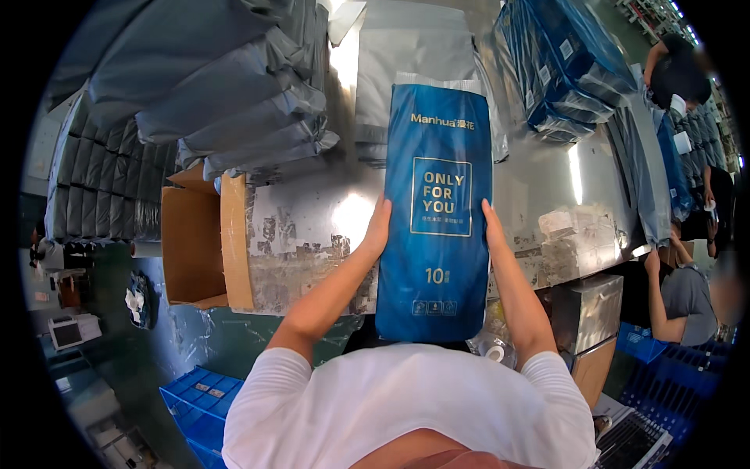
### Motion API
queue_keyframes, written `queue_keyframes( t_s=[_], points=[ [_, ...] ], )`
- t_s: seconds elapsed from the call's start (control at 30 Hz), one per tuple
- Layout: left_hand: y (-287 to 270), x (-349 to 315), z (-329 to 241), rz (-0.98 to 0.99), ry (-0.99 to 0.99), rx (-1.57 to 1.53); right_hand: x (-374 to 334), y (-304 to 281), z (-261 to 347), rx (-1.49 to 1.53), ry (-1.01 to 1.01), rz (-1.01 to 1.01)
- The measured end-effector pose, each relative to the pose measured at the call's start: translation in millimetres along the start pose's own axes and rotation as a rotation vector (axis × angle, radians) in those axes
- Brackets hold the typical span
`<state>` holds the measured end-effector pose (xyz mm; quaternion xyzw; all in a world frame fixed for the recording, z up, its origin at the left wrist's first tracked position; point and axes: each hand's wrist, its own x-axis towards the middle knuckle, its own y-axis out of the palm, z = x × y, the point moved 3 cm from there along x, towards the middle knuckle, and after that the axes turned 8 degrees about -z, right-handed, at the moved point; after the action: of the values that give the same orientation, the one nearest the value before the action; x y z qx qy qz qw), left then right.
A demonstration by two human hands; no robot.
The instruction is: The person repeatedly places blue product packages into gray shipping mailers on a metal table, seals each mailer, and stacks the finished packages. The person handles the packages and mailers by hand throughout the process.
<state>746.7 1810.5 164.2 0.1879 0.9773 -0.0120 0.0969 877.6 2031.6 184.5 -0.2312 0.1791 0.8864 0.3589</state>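
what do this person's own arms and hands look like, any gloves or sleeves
The person wears a white top with plain short sleeves, leaving both forearms bare. No glove shows on the left hand or the right hand, though the fingers are partly hidden. No watch, bracelet or marking is visible on either wrist.

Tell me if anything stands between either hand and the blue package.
Nothing visible does: the left hand is at the left edge of the blue package, the right hand at its right edge, with nothing else showing between.
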Motion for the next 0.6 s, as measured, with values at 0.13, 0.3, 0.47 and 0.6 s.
queue_keyframes(
  t_s=[0.13,0.3,0.47,0.6],
  points=[
    [-18.8,-12.8,-13.5,0.114,-0.17,0.218,-11.0,-22.4,-32.8,-0.059,0.001,-0.112],
    [-35.5,99.8,-53.7,-0.042,0.591,0.593,48.8,-65.8,-14.7,-0.178,-0.025,0.03],
    [9.5,177.4,-40.7,-0.174,0.659,0.696,161.3,-4.2,69.1,0.132,-0.212,-0.072],
    [18.2,193.7,-52.4,-0.15,0.886,0.832,196.1,32.6,118.0,-0.14,-0.037,0.053]
  ],
)
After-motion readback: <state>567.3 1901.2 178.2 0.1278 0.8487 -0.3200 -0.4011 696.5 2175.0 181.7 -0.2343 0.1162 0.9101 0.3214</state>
